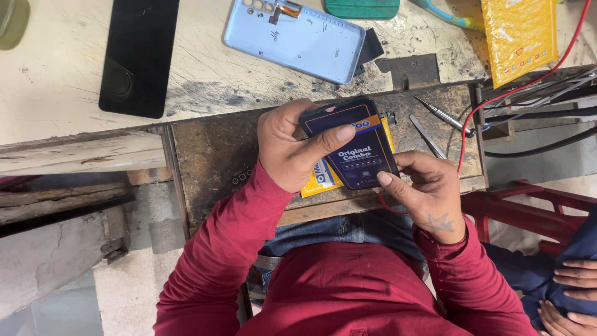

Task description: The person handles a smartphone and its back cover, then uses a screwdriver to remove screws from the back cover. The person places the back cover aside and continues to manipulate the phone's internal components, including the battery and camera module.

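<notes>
Dark-blue flat package (356, 149) (orange-trimmed) — gripped by left hand (287, 146), right hand (429, 186).

Soft, even daylight fills the scene; nothing is blown out and nothing falls into deep dark. The pale desk (56, 68) top is the brightest area, its scratches and stains crisp. Shadows are faint and short: a thin one lies under the blue phone back (295, 38), and a darker band sits beneath the desk edge at left. The dark box (351, 144) shows a mild sheen, and the black glass panel (139, 55) reflects almost nothing. Focus is sharp across the middle, down to the thumbnail of the left hand (292, 146). Straight edges bow slightly toward the corners, and the far lower right looks a little softer.
</notes>
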The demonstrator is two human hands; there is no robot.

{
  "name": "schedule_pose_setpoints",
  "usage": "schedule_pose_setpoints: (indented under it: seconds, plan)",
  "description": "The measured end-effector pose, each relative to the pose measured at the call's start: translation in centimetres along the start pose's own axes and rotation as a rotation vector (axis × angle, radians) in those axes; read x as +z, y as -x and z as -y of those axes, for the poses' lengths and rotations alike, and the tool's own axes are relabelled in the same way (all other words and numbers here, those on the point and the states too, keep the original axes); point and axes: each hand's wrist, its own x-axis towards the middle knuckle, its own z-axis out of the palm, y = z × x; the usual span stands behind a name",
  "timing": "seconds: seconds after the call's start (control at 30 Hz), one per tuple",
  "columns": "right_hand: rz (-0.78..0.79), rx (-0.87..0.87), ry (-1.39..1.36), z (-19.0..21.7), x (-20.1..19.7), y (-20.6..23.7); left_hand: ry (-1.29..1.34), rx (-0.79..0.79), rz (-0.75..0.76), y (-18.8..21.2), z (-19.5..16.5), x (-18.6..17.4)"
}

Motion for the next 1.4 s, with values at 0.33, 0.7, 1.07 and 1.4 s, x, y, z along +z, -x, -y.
schedule_pose_setpoints:
  seconds: [0.33,0.7,1.07,1.4]
  plan:
    - [0.023,-0.131,0.139,1.8,-0.1,-0.1,-0.021,0.087,0.055,0.0,0.1,-0.4]
    - [0.027,-0.770,0.484,7.4,-0.3,1.4,0.207,0.388,0.584,-1.4,0.3,0.0]
    - [0.038,-0.873,0.532,7.9,-0.3,1.1,0.171,0.349,0.566,-1.2,0.3,1.2]
    - [0.054,-0.863,0.552,8.6,-0.1,1.2,0.136,0.358,0.569,-1.1,0.2,1.2]
